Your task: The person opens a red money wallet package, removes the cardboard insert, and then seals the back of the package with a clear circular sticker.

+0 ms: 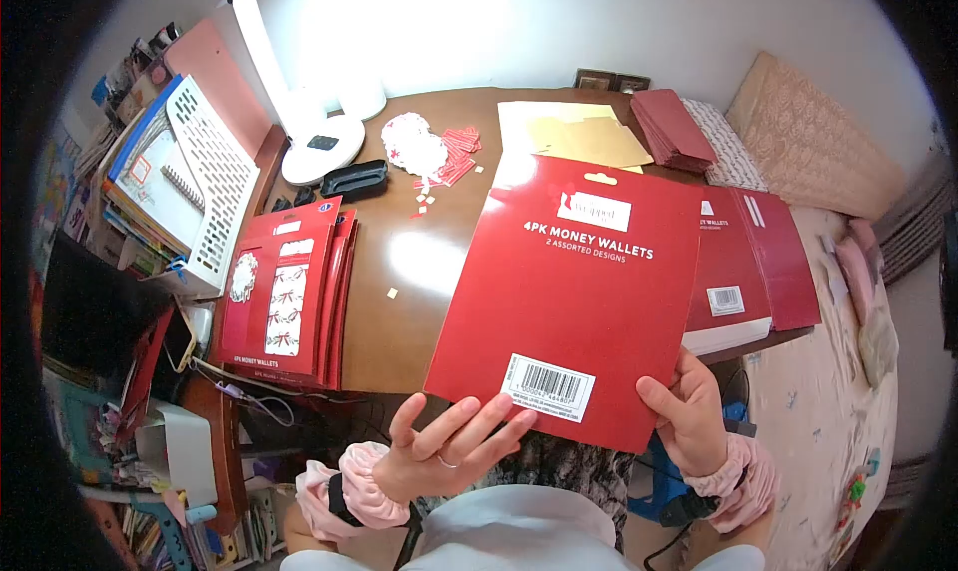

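Red wallet pack (569, 301) pinched by right hand (689, 406) fingers; left hand (439, 451) splayed beneath.

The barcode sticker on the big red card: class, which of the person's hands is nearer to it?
Left. The left hand has fingertips just below the barcode sticker on the red card; the right hand pinches the card's lower right edge, farther away.

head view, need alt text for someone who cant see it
Two bare hands hold up a red card pack printed "4PK MONEY WALLETS", barcode at its lower edge: the right hand grips its bottom right corner, the left hand is open-fingered under the bottom edge. More red packs are stacked to the left on the brown table.
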`<state>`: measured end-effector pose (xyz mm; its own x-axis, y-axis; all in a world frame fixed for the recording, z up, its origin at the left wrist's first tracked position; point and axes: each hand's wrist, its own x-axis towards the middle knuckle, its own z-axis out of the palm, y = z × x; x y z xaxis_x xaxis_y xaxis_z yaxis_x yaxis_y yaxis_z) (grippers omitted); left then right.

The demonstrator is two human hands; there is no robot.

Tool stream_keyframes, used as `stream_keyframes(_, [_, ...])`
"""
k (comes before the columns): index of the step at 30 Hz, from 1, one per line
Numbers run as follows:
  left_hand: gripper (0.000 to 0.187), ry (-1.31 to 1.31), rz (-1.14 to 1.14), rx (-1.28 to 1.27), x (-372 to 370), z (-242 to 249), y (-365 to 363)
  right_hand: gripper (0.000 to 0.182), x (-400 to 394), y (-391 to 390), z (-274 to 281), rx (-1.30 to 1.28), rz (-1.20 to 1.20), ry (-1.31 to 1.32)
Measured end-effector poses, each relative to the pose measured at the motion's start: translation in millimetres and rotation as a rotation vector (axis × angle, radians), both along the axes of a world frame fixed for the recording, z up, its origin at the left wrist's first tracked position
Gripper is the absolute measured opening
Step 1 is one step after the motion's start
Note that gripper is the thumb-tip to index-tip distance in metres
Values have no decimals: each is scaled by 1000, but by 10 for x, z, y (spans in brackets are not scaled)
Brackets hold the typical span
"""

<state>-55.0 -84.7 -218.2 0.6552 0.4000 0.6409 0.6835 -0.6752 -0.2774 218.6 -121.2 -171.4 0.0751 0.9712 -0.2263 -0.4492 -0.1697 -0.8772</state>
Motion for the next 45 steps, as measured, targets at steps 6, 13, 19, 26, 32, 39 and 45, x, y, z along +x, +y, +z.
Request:
stream_keyframes(6, [37, 1, 48, 13, -88, 29, 39, 53, 22, 24, -22, -27, -3, 10])
stream_keyframes(13, [35, -19, 26, -42, -30, 15, 106, 51, 15, 68, -69, 21, -42, -52])
stream_keyframes(19, [33, -249, -134, -334, -207, 442, 341, 40, 64, 143, -201, 225, -248, -659])
stream_keyframes(26, [15, -328, -511, -452, -313, 1197, 67, 30, 62, 367, -359, 974, -88, -1960])
stream_keyframes(32, [12, -367, -616, -270, -176, 1196, 4, 37, -164, 302, -525, 838, 164, -1980])
stream_keyframes(39, [21, -352, -514, -460, -191, 1371, -68, 42, -196, 187, -518, 819, 218, -1887])
stream_keyframes(45, [17, -126, -795, -448, -388, 1422, 231, 43, -63, 194, -414, 756, 228, -1791])
